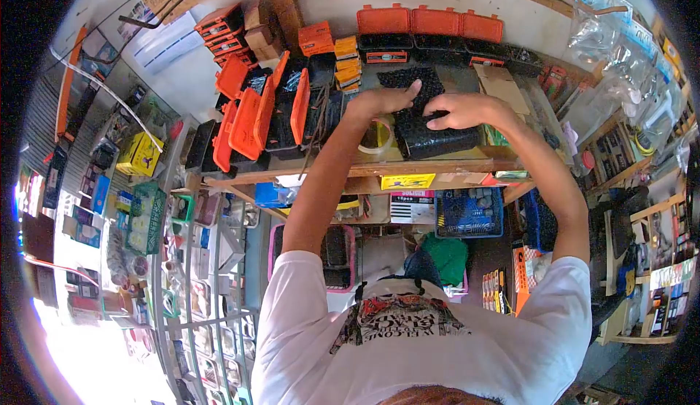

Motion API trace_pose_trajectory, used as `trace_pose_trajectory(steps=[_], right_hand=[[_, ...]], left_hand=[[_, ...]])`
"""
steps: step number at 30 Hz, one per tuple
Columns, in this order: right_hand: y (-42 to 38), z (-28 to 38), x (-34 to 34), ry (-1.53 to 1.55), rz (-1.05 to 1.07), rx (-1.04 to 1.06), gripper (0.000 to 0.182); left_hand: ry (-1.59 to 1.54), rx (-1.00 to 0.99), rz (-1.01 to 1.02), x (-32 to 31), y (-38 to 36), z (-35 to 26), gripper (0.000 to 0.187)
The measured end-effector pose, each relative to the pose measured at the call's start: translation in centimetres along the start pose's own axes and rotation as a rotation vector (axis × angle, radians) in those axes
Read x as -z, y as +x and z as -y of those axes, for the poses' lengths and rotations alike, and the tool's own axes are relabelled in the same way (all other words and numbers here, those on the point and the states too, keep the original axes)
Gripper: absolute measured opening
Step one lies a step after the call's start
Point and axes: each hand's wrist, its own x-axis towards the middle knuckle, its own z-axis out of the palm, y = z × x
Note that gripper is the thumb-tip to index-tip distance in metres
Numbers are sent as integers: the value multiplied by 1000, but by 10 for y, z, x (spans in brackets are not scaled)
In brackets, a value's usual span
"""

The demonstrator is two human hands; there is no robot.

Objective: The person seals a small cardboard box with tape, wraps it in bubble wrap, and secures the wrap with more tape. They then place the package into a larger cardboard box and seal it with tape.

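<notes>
Black bubble wrap (412, 80) is wrapped about a boxy bundle (441, 141) on the wooden bench; its contents are hidden. My left hand (386, 101) is on the wrap's left side, its thumb raised and its other fingers partly hidden against the sheet. From the right, my right hand (461, 110) bends over the bundle, fingers curled and pinching the wrap close to the left fingertips. Below my left wrist, a roll of clear tape (376, 137) touches the bundle's left side.
Black cases with raised orange lids (248, 117) crowd the bench's left. More open orange-lidded cases (434, 22) line the back, near small yellow boxes (348, 62). Cardboard (503, 88) lies right of my hands. Under the bench sits a blue basket (470, 212).
</notes>
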Motion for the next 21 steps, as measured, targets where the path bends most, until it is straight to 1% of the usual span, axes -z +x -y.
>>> trace_pose_trajectory(steps=[1, 2, 4, 5, 7, 8, 10, 11, 13, 14, 17, 19, 21], right_hand=[[2, -3, -3, -15, -5, 5, 48], [1, -6, -5, -29, -10, 8, 46], [-3, 5, -2, 85, -58, -45, 37], [-4, 11, -1, 142, -85, -70, 33], [-6, 21, 1, 87, -74, -109, 29], [-6, 26, 0, 59, -64, -125, 27], [-10, 22, -11, -82, -202, 48, 29], [-13, 20, -16, -152, -269, 132, 31], [-21, 20, -23, -248, -346, 139, 36], [-25, 21, -28, -294, -384, 142, 39], [-43, 34, -31, -280, -400, 134, 43], [-41, 27, -30, -169, -354, 134, 47], [-34, 16, -22, -57, -282, 109, 50]], left_hand=[[4, -16, 14, 1, 4, 2, 93], [79, -22, 11, 3, 7, 4, 92], [233, -36, 13, 5, -7, -11, 90], [231, -34, 41, 6, -12, -17, 89], [224, -26, 87, 8, -28, -33, 87], [225, 38, 41, 6, -40, -41, 87], [222, 167, -53, -1, -74, -69, 85], [190, 124, -45, 0, -65, -58, 87], [126, 39, -26, 1, -36, -26, 89], [125, 27, -11, 3, -32, -21, 92], [123, -9, 32, 9, -22, -13, 100], [128, -41, 63, 11, -21, -17, 105], [90, -55, 29, 13, -29, -24, 107]])
